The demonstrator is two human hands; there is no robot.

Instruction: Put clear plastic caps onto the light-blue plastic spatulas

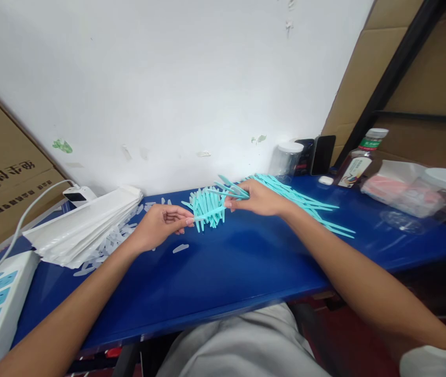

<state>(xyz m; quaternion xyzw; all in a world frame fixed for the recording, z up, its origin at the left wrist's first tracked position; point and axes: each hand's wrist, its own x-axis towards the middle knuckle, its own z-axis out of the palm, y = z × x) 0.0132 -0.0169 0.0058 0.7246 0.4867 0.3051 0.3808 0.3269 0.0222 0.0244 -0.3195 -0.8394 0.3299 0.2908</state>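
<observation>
My left hand (160, 224) is closed in a pinch on the left end of a slim turquoise eyebrow razor (212, 213), at what looks like a translucent cap. The same razor reaches across to my right hand (260, 198), whose fingers grip its other end and also hold several more turquoise razors fanned out above. Behind and below the held razor lies a heap of turquoise razors (203, 201). Another spread of razors (291, 195) lies beyond my right hand. Translucent caps (115, 241) are scattered left of my left hand, and a single cap (180, 248) lies in front of it.
A stack of white sleeves (85, 230) and a power strip (1, 298) occupy the left of the blue table (207, 283). At the right stand a clear jar (286, 162), phones (322, 155), a bottle (358, 159) and a bag (401, 188). A white wall rises behind.
</observation>
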